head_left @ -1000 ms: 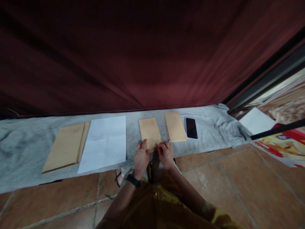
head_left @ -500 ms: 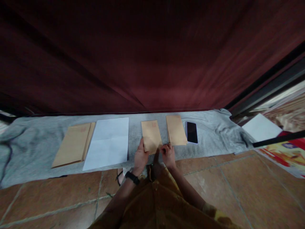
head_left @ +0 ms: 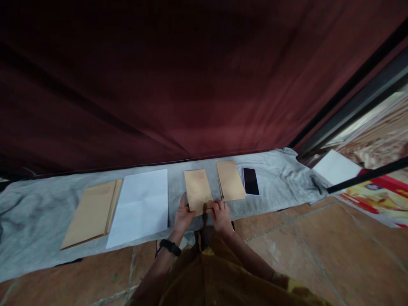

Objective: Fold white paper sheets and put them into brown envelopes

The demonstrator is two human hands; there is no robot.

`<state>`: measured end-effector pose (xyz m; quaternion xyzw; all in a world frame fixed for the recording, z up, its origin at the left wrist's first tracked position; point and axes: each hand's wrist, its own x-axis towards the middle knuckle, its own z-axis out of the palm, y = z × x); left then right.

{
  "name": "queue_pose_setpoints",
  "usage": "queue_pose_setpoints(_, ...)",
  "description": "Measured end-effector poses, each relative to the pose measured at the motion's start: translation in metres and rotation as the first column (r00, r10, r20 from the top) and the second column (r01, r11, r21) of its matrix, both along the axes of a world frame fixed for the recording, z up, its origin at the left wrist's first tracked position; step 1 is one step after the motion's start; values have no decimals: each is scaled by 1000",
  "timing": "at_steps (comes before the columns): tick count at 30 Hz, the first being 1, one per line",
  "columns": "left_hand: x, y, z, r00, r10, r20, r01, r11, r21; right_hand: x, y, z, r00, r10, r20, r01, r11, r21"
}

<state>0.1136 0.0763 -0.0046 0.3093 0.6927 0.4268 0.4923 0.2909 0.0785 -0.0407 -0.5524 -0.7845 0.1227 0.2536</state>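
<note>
A small brown envelope [head_left: 198,187] with a faint red mark near its upper right corner lies before me on the grey cloth. My left hand [head_left: 183,216] grips its lower left corner, with the thumb along the side. At the lower right corner, the fingers of my right hand [head_left: 221,215] are closed on the envelope's near edge, where a narrow strip like a flap shows. Just right of it lies a stack of similar envelopes [head_left: 230,180]. To the left is a white sheet of paper [head_left: 140,206].
Larger brown envelopes [head_left: 89,210] are stacked at the far left. A phone [head_left: 251,182] lies right of the small stack. The grey cloth [head_left: 280,178] covers a narrow surface against a dark red curtain [head_left: 204,106]. A dark metal bar [head_left: 366,174] and a colourful printed box [head_left: 379,197] are at right.
My right hand has moved from beside the envelope's corner onto its near edge, and its fingers have closed there. The left hand keeps its hold. The whole view has tilted slightly.
</note>
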Motion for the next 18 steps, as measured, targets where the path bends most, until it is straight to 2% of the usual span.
queue_pose_setpoints(3,3,0,8,980,60,192,-58,998,-19,-9,-10,13,990,120,77,-122,992,23)
queue_pose_setpoints(6,8,0,21,962,35,271,-41,999,14,-18,-12,22,977,163,136,-166,986,9)
queue_pose_setpoints(10,17,5,41,953,-7,304,-19,996,82,-22,-3,33,979,117,170,-116,993,-14)
queue_pose_setpoints(14,23,15,54,963,-32,267,5,995,102,-15,9,47,986,65,150,-62,998,-26)
queue_pose_setpoints(16,24,19,55,967,2,255,-26,995,92,-9,16,54,996,37,87,-36,999,-18)
queue_pose_setpoints(18,25,21,52,965,36,259,-55,996,69,-2,25,59,997,-25,-79,24,1000,-20)
